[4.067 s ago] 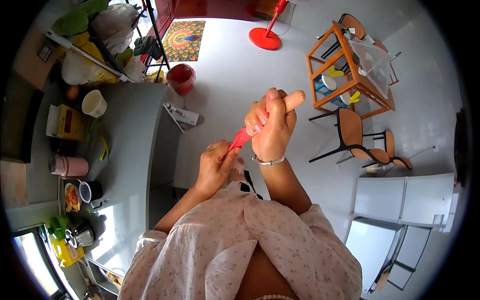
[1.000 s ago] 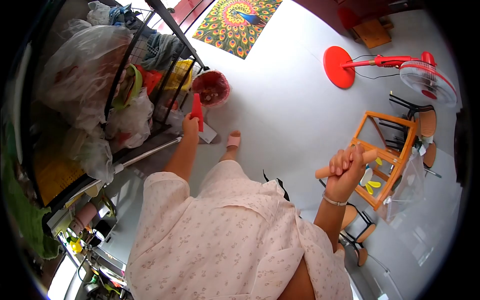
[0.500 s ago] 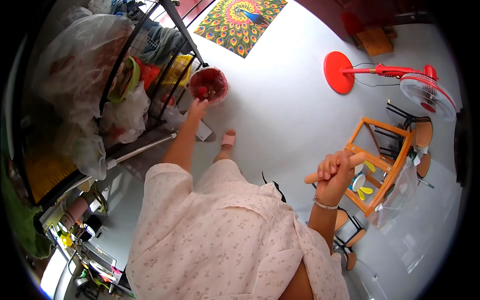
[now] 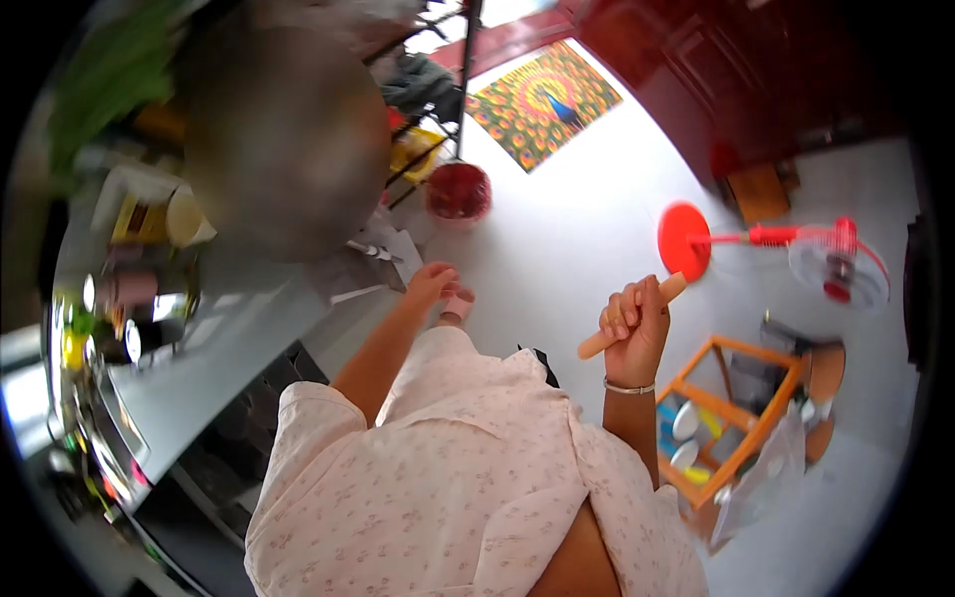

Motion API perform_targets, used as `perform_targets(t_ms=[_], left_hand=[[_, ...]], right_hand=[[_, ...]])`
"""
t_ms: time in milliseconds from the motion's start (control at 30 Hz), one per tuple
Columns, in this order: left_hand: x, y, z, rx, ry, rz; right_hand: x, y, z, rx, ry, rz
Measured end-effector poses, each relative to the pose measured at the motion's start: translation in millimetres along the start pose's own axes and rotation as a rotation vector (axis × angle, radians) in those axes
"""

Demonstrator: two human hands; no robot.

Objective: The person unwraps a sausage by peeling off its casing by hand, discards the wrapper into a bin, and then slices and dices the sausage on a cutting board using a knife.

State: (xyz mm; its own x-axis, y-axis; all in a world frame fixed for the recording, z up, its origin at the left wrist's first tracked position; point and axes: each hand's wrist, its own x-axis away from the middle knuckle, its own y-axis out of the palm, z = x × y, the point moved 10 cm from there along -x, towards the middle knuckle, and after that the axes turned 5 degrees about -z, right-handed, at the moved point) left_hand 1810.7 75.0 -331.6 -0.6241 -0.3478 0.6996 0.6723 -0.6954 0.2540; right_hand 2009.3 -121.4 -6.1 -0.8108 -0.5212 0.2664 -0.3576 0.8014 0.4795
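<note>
Wrapper gone, the left hand (image 4: 432, 285) has drawn back empty from the red bin (image 4: 458, 193), well apart from the right hand (image 4: 637, 326), which grips the now bare sausage (image 4: 594, 346).

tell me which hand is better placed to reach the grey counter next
Left, most likely. The left hand looks empty and is on the same side as the grey counter, while the right hand is farther off, its grip closed around a tan stick.
</note>
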Motion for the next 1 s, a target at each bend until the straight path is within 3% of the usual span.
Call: perform_targets(t_ms=[67, 133, 300, 500, 767, 1000], left_hand=[[58, 23, 37, 0.091, 0.157, -0.080], [115, 34, 52, 0.213, 0.223, -0.069], [221, 37, 16, 0.371, 0.414, -0.064], [327, -19, -38, 0.366, 0.450, 0.188], [452, -96, -83, 0.512, 0.685, 0.404], [631, -223, -201, 0.729, 0.832, 0.794]], right_hand=[[12, 11, 14, 0.010, 0.050, -0.154], [25, 15, 45, -0.085, 0.202, -0.179], [73, 46, 121, -0.057, 0.478, -0.387], [162, 105, 194, -0.069, 0.699, -0.569], [290, 220, 272, -0.032, 0.916, -0.980], [524, 321, 389, 0.082, 1.219, -1.263]])
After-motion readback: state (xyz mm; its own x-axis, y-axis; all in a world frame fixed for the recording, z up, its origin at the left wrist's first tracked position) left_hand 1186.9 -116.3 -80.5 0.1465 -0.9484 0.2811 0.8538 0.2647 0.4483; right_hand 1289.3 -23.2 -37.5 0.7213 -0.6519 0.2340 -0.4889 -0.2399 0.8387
